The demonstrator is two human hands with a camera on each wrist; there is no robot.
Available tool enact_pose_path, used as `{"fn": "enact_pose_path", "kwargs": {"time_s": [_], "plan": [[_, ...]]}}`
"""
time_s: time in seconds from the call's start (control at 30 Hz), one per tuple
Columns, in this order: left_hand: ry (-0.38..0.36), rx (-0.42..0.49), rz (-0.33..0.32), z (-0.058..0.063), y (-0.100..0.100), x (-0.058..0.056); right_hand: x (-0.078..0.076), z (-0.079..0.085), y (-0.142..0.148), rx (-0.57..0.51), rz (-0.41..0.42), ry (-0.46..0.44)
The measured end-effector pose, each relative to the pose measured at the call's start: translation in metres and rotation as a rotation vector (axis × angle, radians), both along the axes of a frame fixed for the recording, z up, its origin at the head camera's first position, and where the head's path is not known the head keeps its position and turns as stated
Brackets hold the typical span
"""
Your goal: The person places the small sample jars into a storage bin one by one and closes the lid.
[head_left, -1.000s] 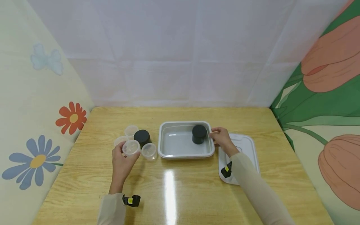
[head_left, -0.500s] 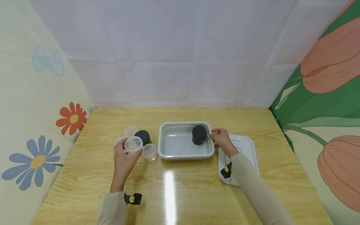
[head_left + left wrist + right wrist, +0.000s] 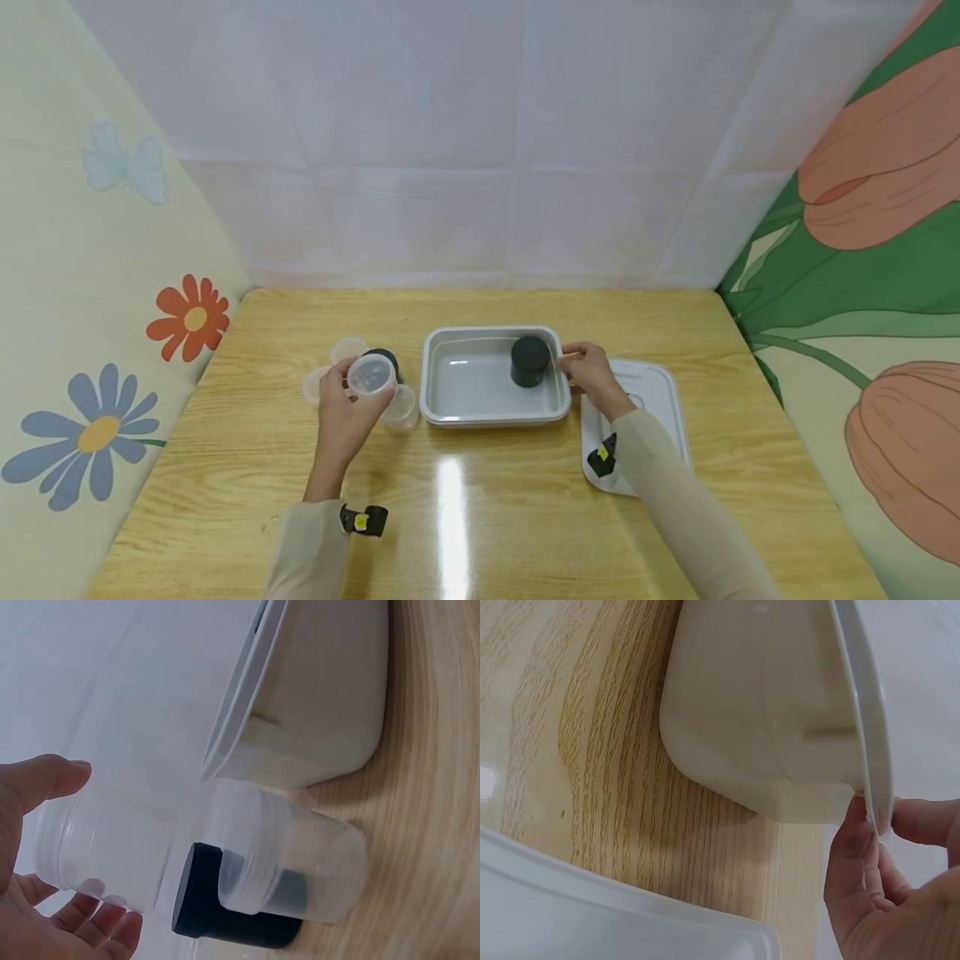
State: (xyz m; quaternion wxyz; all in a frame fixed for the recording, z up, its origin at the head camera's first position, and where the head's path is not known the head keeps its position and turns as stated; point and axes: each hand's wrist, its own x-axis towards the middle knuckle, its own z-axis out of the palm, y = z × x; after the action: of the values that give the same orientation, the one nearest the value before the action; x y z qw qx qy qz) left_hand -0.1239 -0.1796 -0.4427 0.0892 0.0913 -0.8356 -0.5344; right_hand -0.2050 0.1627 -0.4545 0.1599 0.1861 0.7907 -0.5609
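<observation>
Tabletop (image 3: 570, 542) of pale, glossy wood grain, seen from above, with a streak of glare (image 3: 452, 525) near its front. We see a creased white cloth (image 3: 420, 125) hanging behind it, a cream panel (image 3: 45, 275) printed with flowers and a butterfly at left, and a tulip-patterned panel (image 3: 885, 308) at right. Near the middle of the surface stands a white bin (image 3: 495, 420), with a black-capped jar (image 3: 529, 362) upright inside its right end; a white lid (image 3: 660, 400) lies just to the right. We find the left hand (image 3: 348, 417) gripping a clear jar (image 3: 372, 374) between thumb and fingers, raised above the table left of the bin. About it we note a second clear jar (image 3: 402, 408) just beside the bin, a dark jar (image 3: 386, 358) partly hidden, and two paler jars (image 3: 349, 347) farther left. The right hand (image 3: 591, 372) pinches the bin's right rim. Compared with one second earlier, we observe the gripped jar shifted rightward, now covering more of the dark jar; bin, lid and right hand keep their places.
</observation>
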Motion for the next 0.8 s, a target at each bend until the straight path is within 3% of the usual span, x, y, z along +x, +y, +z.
{"fn": "enact_pose_path", "kwargs": {"time_s": [0.27, 0.8], "plan": [[0.023, -0.025, -0.083, 0.006, 0.010, -0.006, -0.001, -0.002, 0.001, -0.010, -0.007, 0.003], [0.024, 0.002, -0.185, 0.007, 0.036, -0.022, -0.001, -0.003, 0.001, -0.033, -0.016, 0.008]]}}
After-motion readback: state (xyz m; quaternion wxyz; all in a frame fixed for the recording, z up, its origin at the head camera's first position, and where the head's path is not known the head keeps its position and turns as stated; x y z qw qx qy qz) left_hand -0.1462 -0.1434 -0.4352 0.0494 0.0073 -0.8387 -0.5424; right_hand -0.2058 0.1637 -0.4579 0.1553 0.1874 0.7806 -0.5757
